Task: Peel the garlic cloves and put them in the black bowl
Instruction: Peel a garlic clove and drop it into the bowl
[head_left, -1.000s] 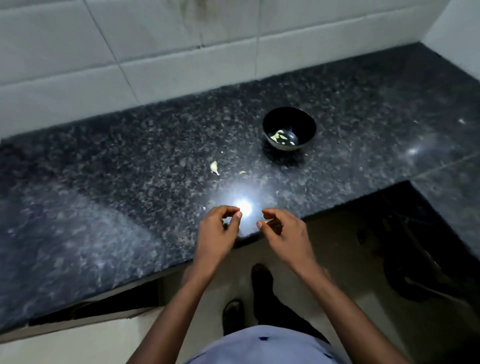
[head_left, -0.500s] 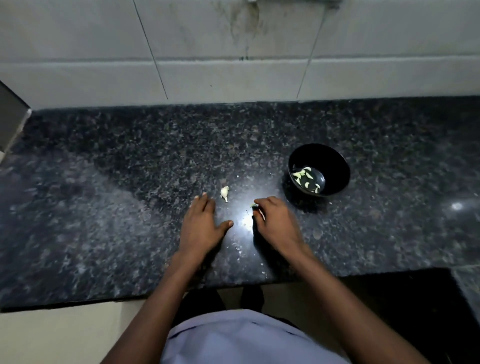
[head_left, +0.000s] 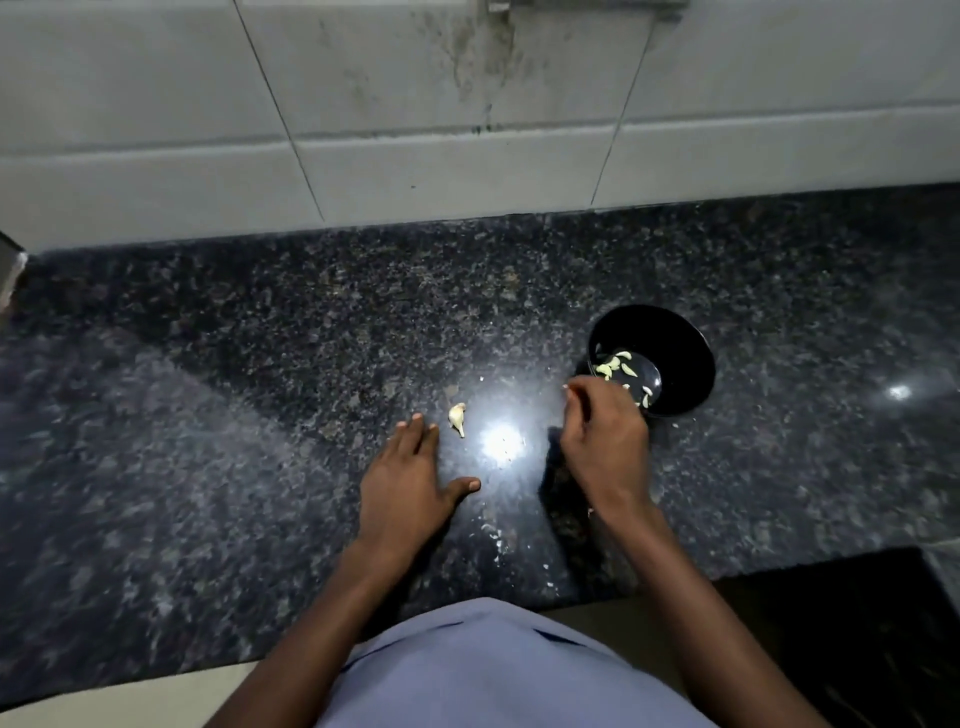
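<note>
Garlic clove (head_left: 457, 418) just beside left hand (head_left: 402, 486) (fingers flat).

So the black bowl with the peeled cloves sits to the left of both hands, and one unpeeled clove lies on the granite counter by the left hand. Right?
Not quite. In the head view the round black bowl sits right of both hands, beside the right hand. The unpeeled pale garlic clove does lie on the speckled granite counter by the left hand.
</note>
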